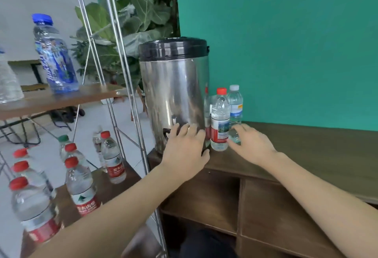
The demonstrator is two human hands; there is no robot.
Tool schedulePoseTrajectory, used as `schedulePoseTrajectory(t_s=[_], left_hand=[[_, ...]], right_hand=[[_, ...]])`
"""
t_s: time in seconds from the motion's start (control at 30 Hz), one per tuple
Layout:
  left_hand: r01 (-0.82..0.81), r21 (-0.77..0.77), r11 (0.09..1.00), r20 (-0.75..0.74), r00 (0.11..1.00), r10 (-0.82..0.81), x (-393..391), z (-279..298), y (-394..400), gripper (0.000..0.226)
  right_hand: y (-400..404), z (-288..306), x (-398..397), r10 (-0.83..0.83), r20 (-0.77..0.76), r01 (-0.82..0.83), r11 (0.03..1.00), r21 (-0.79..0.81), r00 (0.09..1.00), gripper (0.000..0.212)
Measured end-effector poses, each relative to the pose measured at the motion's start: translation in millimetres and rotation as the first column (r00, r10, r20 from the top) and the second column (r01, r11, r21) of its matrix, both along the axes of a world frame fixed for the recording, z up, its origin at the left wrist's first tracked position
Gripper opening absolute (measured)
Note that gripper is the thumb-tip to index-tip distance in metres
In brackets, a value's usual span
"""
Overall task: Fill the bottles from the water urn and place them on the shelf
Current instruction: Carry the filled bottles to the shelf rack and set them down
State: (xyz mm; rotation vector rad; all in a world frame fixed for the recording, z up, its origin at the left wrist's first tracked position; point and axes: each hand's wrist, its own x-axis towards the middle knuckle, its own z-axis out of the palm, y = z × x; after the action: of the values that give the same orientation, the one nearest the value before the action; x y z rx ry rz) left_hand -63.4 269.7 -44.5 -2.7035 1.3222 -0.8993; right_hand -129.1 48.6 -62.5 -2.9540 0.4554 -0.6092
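Note:
A steel water urn [173, 94] with a black lid stands on the left end of a wooden cabinet top [306, 151]. My left hand [184, 151] lies flat against the urn's lower front, fingers straight, beside its black tap [166, 131]. Right of the urn stand a red-capped bottle [219, 122] and a white-capped bottle [235, 106]; a third one shows partly behind the urn. My right hand [251, 143] reaches to the base of the white-capped bottle, fingers loosely spread and touching it.
A metal-framed shelf [61, 98] stands at the left, carrying a blue-capped bottle [55, 57] on its upper board and several red-capped bottles [81, 186] on the lower board. Open cabinet compartments [204, 196] lie below the top. A green wall and a leafy plant are behind.

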Motion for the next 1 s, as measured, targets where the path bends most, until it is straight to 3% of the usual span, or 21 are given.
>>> schedulePoseTrajectory(t_s=[0.2,0.4,0.67,0.83,1.0], left_hand=[[0.041,-0.003,0.999,-0.004,0.999,-0.041,11,-20,-28,0.046],[0.045,0.012,0.999,-0.049,0.998,-0.045,23,-38,-39,0.049],[0.046,-0.011,0.999,-0.019,0.999,-0.046,30,-56,-36,0.053],[0.04,-0.017,0.999,-0.045,0.998,-0.041,29,-60,-34,0.057],[0.055,-0.056,0.997,-0.201,0.977,-0.065,25,-56,-43,0.061]], right_hand=[[-14,-19,44,-0.054,0.055,0.035,0.953,0.301,0.997,0.063],[-15,-38,71,-0.103,0.144,0.022,0.876,0.481,0.984,0.075],[-18,-46,47,-0.082,0.221,-0.043,0.86,0.509,0.972,0.079],[-15,-50,23,0.016,0.255,-0.146,0.854,0.499,0.967,0.082],[-28,-50,13,0.106,0.225,-0.212,0.822,0.528,0.969,0.074]])
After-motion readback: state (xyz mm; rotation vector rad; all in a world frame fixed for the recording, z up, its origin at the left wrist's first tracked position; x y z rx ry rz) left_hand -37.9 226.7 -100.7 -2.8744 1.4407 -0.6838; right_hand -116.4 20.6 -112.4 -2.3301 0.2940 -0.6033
